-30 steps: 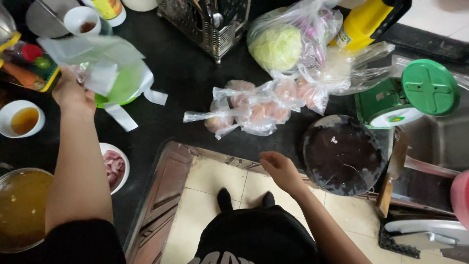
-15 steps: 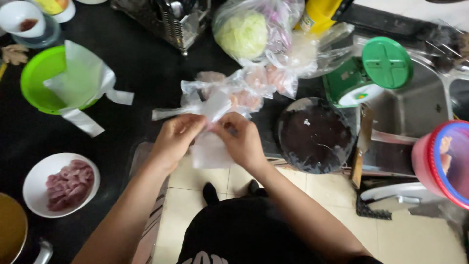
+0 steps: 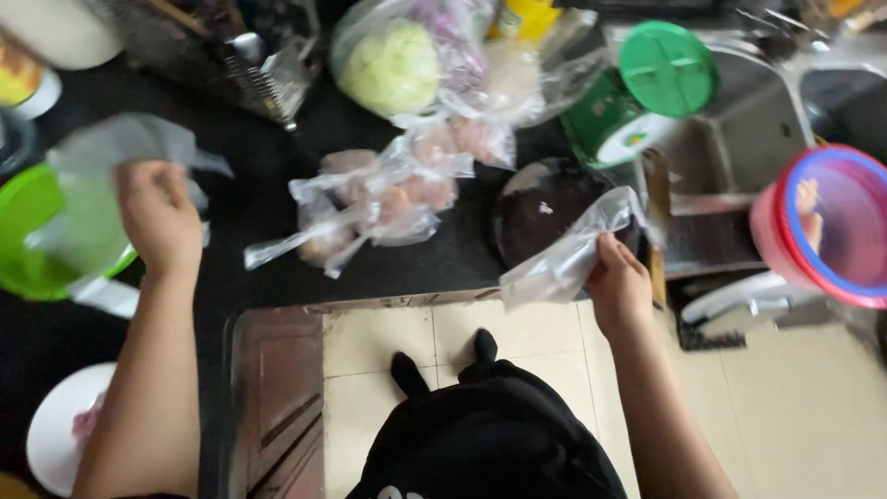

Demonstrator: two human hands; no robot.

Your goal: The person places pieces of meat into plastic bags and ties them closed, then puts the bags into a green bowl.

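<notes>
While the left hand clutches a crumpled clear plastic bag above the round green plastic bowl at the black counter's left edge, the right hand pinches another thin clear bag near the front edge, apparently lifted free for opening.

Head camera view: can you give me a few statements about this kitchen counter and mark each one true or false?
1. The right hand holds a clear plastic bag. True.
2. The left hand rests on the cabbage. False: it is by the green bowl, holding another thin plastic bag, far from the cabbage.
3. The round green lid lies beside the sink. True.
4. The bagged cabbage sits in the sink. False: it sits on the dark counter.
</notes>
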